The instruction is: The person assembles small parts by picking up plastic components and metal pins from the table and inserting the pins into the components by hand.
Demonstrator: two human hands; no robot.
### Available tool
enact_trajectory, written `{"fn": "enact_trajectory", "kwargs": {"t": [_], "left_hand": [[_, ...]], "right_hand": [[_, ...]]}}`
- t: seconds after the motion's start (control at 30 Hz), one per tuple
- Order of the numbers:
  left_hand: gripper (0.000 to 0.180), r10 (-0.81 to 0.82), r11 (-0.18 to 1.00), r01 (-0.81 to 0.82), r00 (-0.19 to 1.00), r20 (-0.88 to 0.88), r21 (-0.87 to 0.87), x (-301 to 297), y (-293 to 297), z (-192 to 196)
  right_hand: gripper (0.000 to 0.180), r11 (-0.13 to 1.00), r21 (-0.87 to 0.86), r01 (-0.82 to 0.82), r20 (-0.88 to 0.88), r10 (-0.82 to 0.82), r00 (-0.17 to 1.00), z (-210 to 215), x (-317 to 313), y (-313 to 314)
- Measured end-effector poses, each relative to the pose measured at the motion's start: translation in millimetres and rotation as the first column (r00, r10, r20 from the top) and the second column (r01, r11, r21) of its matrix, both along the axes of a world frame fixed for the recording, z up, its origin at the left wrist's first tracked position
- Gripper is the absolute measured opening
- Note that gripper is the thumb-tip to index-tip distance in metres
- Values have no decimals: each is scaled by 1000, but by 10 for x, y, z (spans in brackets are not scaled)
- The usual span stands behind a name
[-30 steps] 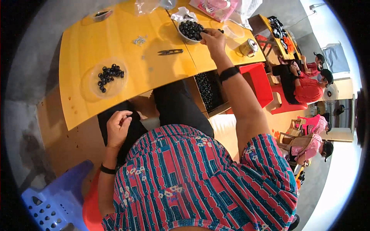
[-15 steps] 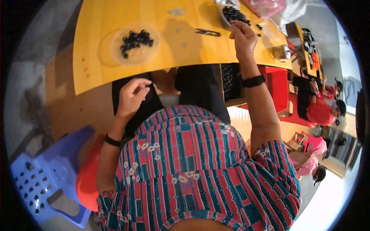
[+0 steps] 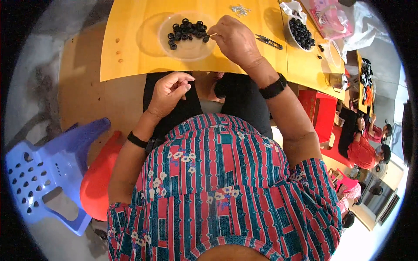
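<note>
My right hand (image 3: 237,41) reaches over the table with thumb and index finger pinched at the right rim of a clear, shallow round dish (image 3: 191,52). A heap of small black rings (image 3: 185,30) lies in the dish, and one ring is right at those fingertips. What the pinch holds, if anything, is too small to make out. Above my lap, near the table's front edge, my left hand (image 3: 167,93) is closed, thumb and index finger together; whatever is between them cannot be seen. Black-handled thread snips (image 3: 270,42) lie just right of my right hand.
A white bowl (image 3: 300,37) of black rings stands right of the snips, with a few loose rings (image 3: 321,52) beside it. Small silvery pieces (image 3: 240,10) lie at the back. A blue plastic stool (image 3: 48,178) is at my left; people in red (image 3: 362,150) sit far right.
My right hand has moved left from the bowl of rings to the dish. My left hand stays closed over my lap. The whole view has shifted, with the table now further right.
</note>
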State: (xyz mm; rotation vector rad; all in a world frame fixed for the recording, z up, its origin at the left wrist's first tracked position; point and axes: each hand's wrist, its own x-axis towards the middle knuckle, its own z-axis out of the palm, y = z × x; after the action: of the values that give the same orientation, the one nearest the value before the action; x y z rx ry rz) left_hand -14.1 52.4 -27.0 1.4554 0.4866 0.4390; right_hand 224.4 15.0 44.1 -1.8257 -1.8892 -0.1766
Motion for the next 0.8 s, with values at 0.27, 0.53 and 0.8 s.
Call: {"fn": "enact_trajectory", "kwargs": {"t": [0.27,0.53,0.8], "left_hand": [[15,-10,997,12,1000,20,-79,38,-64,58],[15,-4,996,6,1000,27,-84,38,-54,6],[14,-4,996,7,999,43,-87,17,-41,-11]], "right_hand": [[8,930,-361,70,454,110,884,102,-9,272],[8,866,-488,114,541,197,818,96,-108,381],[6,879,-457,135,657,232,718,124,-226,390]]}}
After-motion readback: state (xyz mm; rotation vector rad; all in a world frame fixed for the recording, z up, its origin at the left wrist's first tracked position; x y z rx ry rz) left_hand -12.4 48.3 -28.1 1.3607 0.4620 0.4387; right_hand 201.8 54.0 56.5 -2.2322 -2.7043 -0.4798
